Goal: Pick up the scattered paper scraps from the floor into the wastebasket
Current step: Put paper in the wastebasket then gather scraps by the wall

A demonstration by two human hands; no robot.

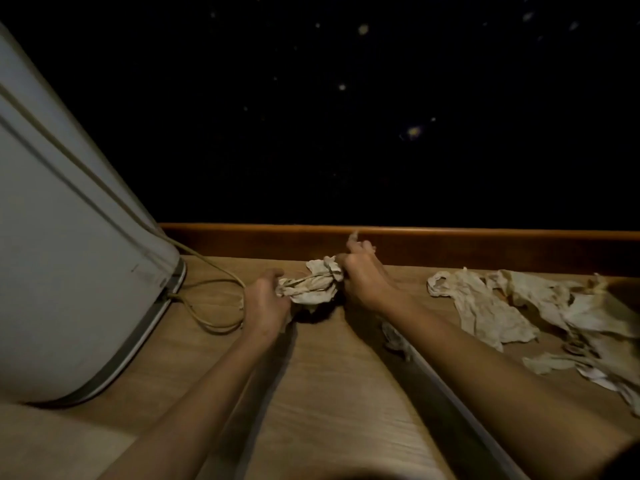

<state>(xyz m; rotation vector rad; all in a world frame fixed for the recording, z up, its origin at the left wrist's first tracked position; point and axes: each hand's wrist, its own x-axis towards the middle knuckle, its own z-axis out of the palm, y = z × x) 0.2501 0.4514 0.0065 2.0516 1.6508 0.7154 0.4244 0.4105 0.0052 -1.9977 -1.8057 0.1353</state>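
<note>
head view, looking down at a wooden floor (346,393) in dim light. both hands meet at the centre of the frame on one crumpled paper wad (311,284). left hand (265,301) is curled around the wad's left end, fingers closed on it. right hand (363,275) pinches the right end, most fingers closed, one finger sticking up toward the baseboard (450,237). the wad sits just above the floor, right between the two hands, with a dark shadow under it.

over at the right of the frame, more torn paper scraps (485,306) lie spread flat on the floor, well apart from the hands, running toward the right edge. one small scrap (394,337) lies just beside the right forearm.

left side of the frame, a large pale rounded appliance body (69,237) stands on the floor, and a cord (214,306) loops out from its base, ending near the left hand. upper half of the frame is a dark wall (346,116) dotted with faint specks. no wastebasket can be made out.
</note>
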